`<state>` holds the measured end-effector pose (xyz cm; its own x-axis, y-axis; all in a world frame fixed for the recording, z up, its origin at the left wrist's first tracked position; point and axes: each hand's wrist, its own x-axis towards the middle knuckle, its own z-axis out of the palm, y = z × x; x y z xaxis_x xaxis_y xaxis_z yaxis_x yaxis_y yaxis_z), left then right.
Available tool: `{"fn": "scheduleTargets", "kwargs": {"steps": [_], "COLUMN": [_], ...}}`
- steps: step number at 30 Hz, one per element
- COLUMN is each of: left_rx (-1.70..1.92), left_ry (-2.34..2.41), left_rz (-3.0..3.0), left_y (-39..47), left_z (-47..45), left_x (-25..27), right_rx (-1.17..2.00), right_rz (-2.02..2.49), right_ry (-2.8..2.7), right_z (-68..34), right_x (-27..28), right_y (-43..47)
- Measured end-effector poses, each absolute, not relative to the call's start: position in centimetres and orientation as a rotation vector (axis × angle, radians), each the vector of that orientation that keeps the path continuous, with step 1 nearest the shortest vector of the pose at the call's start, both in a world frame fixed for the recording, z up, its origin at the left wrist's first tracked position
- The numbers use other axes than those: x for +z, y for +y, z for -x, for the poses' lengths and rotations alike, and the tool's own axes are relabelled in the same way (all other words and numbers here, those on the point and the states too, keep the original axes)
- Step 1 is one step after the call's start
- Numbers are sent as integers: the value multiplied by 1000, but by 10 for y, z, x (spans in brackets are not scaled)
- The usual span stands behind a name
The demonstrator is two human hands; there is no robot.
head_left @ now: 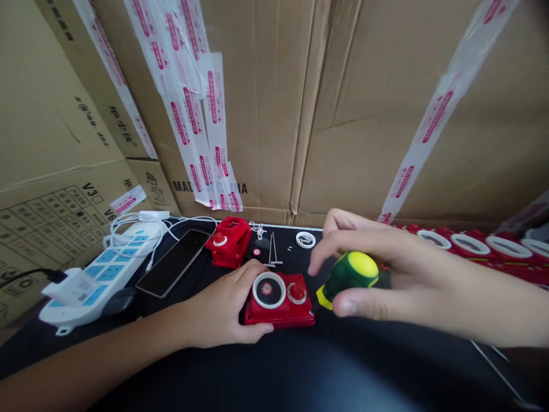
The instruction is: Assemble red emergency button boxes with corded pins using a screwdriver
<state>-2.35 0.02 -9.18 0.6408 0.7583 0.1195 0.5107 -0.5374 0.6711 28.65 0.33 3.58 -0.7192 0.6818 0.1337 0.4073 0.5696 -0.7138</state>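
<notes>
My left hand [223, 306] grips the left side of a red plastic box [281, 300] lying flat on the black table. The box top carries a white ring and a red button. My right hand [377, 274] is closed around a screwdriver [349, 274] with a green and yellow handle. Its tip points down at the box's right front corner. A second red housing [229, 240] with a red button sits behind the box, to the left.
A white power strip [103, 272] with plugs and cables lies at the left, a dark phone [174, 262] beside it. Small metal parts [272, 249] and a white ring [305, 239] lie behind the box. A row of red units with white rings [472, 243] runs along the right. Cardboard boxes [343, 103] wall the back.
</notes>
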Motion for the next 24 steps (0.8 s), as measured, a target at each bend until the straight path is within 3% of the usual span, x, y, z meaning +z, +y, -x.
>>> {"fn": "scheduleTargets", "kwargs": {"steps": [8, 24], "left_rx": [542, 556], "left_ry": [982, 973], "left_rz": [-2252, -2238], "left_y": [0, -1], "left_z": [24, 21], "left_x": [-91, -87], "right_rx": [670, 527], "right_rz": [814, 969], "right_ry": [-2399, -2531], "right_z": [-282, -279], "right_x": [32, 31], "right_y": [5, -4]}}
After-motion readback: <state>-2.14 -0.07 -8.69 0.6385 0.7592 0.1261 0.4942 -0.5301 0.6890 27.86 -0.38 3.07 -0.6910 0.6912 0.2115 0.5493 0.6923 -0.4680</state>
